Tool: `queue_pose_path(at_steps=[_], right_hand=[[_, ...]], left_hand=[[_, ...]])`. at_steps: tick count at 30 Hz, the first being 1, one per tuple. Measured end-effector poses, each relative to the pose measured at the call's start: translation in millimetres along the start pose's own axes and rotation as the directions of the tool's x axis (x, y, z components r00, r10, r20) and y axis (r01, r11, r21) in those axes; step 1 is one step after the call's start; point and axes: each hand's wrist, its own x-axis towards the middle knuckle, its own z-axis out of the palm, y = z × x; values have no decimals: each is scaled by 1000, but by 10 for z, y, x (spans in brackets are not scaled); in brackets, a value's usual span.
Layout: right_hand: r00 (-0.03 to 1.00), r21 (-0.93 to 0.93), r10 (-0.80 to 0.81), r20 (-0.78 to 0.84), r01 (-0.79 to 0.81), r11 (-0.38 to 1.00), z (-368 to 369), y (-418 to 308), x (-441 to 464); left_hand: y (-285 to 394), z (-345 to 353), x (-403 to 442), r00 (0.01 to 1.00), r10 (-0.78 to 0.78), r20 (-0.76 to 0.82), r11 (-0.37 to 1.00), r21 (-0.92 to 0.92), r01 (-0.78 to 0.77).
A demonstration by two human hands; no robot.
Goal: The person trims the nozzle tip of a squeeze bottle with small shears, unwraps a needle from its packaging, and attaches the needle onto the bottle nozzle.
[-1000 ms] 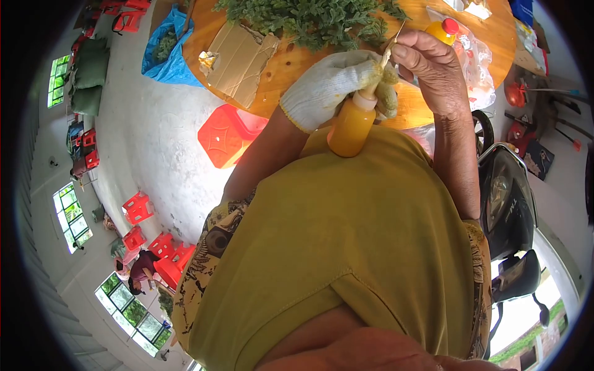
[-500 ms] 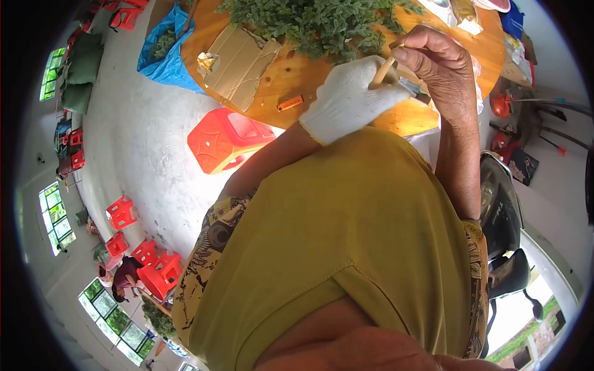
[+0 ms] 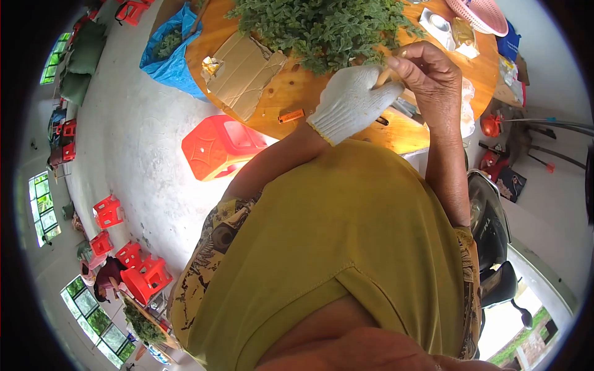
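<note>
My left hand (image 3: 354,102), in a white knitted glove, is closed around a short pale tan stick-like piece (image 3: 384,76) that juts up between thumb and fingers. Its exact kind is unclear. Just right of it, my bare right hand (image 3: 430,77) pinches thumb and fingertips together beside the tip of that piece; anything between them is too small to make out. A heap of green leafy sprigs (image 3: 322,31) lies on the round wooden table (image 3: 291,86) beyond both hands. Under the right hand are grey tool-like items (image 3: 405,108), partly covered.
Flattened cardboard (image 3: 244,74) and an orange box-cutter-like item (image 3: 291,116) lie on the table's left. A blue bag (image 3: 170,71) hangs at its edge near a red stool (image 3: 216,148). At right are a pink basket (image 3: 479,15) and a motorbike (image 3: 489,216). Another person (image 3: 110,276) is far left.
My hands have shifted slightly, and less of the tan piece shows above the glove. The view has tilted a little, revealing more of the pink basket and a dark handle on the table.
</note>
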Motion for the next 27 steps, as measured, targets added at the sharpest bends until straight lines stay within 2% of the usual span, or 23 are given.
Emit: queue_pose_path(at_steps=[2, 5, 6, 9, 11, 15, 17, 18, 20, 22, 23, 26, 27], right_hand=[[999, -59, -29, 16, 30, 998, 7, 30, -3], [1000, -84, 10, 4, -9, 996, 0, 27, -9], [999, -81, 39, -7, -39, 996, -4, 24, -20], [999, -75, -7, 36, 10, 997, -55, 43, -13], [998, -30, 41, 54, -40, 999, -64, -44, -20], [987, -11, 147, 56, -147, 989, -104, -126, -36], [991, 1, 109, 78, -110, 994, -120, -107, -48], [992, 6, 88, 86, -88, 996, -129, -86, -50], [999, -24, 43, -7, -43, 999, -93, -1, -56], [996, -71, -1, -91, -5, 997, -46, 101, -66], [992, -100, -23, -127, 10, 995, -15, 153, -65], [977, -146, -46, -208, 15, 989, 76, 162, -60], [976, -157, -54, -213, 20, 987, 84, 163, -57]], left_hand=[[25, -29, -27, 1000, 8, -10, 998, 62, -7], [-3, -74, -46, 997, 23, 79, 1000, -2, -23], [-47, -65, -48, 991, 11, 133, 995, -95, 1], [-134, -59, -54, 954, 12, 299, 931, -351, 99], [-59, -127, -80, 912, 34, 410, 854, -487, 187], [-64, -229, -54, 817, 53, 574, 779, -535, 326], [-67, -234, -47, 784, 66, 618, 765, -535, 357], [-54, -222, -46, 812, 50, 581, 790, -520, 323], [-28, -174, -75, 862, 19, 506, 835, -482, 265], [-23, -125, -59, 954, -3, 301, 982, -179, 60], [-24, -107, -47, 982, 18, 190, 1000, 1, -19], [-58, 27, -63, 998, 42, -56, 958, 286, -25], [-60, 25, -69, 998, 42, -42, 959, 281, -29]])
